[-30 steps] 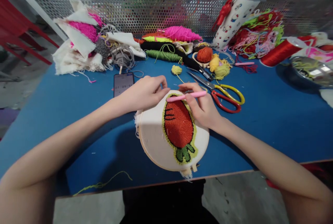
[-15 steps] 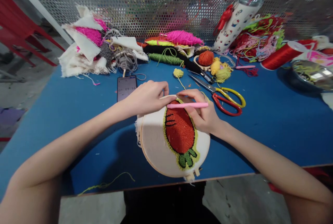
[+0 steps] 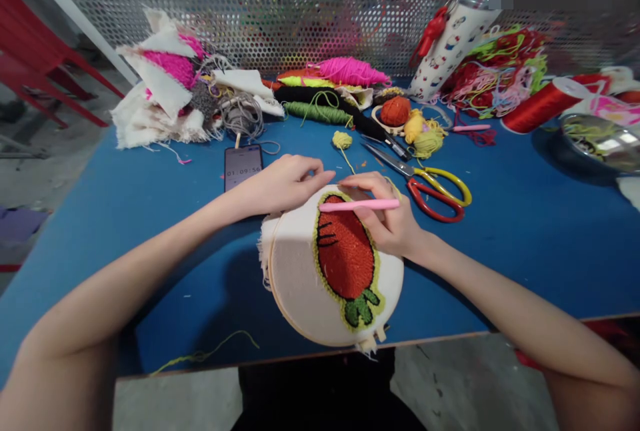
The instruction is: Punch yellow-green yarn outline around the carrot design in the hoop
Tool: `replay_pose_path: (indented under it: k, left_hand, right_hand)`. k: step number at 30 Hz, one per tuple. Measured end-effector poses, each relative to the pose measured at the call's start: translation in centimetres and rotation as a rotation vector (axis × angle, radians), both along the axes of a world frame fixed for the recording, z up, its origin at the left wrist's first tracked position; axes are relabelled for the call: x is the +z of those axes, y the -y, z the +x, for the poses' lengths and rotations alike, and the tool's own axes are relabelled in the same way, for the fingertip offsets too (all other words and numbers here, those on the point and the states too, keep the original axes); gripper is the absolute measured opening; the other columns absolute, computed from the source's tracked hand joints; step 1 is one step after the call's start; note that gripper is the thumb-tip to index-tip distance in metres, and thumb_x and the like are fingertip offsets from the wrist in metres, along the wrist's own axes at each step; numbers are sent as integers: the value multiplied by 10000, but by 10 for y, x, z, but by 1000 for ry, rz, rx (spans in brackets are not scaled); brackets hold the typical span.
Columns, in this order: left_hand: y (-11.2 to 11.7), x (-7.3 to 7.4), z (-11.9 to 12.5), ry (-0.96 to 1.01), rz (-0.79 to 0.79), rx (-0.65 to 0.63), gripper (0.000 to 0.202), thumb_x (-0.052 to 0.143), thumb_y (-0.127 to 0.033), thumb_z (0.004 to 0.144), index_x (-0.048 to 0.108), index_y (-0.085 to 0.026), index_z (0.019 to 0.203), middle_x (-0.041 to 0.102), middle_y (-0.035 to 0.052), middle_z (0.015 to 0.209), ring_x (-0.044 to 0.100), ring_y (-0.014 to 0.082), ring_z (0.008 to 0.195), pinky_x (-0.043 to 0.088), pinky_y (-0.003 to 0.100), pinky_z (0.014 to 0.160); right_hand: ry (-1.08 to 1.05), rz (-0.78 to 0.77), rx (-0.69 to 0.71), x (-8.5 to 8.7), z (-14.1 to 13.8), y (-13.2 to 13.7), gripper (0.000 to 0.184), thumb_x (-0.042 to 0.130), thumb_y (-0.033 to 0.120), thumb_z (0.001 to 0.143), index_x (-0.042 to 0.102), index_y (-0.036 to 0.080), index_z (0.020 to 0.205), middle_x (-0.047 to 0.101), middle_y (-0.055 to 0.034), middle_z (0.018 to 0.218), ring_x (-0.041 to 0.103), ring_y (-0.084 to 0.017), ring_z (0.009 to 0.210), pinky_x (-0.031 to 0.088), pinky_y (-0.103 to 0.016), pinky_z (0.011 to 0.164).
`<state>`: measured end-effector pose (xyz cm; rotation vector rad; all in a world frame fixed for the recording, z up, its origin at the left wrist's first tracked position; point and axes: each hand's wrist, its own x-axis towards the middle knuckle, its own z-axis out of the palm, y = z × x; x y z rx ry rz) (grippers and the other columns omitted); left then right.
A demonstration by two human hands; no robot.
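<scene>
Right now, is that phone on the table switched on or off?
On: the phone lies face up on the blue table, its screen lit and showing timer digits, just beside the left hand.

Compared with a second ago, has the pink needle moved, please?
Yes, slightly. Judged against the scissors, the needle in the right hand has dropped its rear end toward the person and now lies more level across the hoop.

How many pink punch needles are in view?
2. One needle is held in the right hand over the hoop top edge; the other lies on the table farther back, beside the red thread tangle. More may be hidden under the yarn piles.
</scene>
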<state>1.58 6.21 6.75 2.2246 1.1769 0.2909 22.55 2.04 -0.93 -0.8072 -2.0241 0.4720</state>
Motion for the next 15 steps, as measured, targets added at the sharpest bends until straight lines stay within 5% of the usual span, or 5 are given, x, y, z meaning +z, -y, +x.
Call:
replay_pose_path:
  k: [15]
  left_hand:
    - [-2, -2, -3, -16, 21, -60, 320, 514, -386, 904, 580, -155, 693, 491, -45, 540, 399, 89, 521, 276, 225, 528]
  right_hand:
    - [36, 49, -22, 3, -1, 0, 283, 513, 336, 938, 558, 226, 1194, 697, -102, 1066, 664, -231, 994, 550, -443, 854]
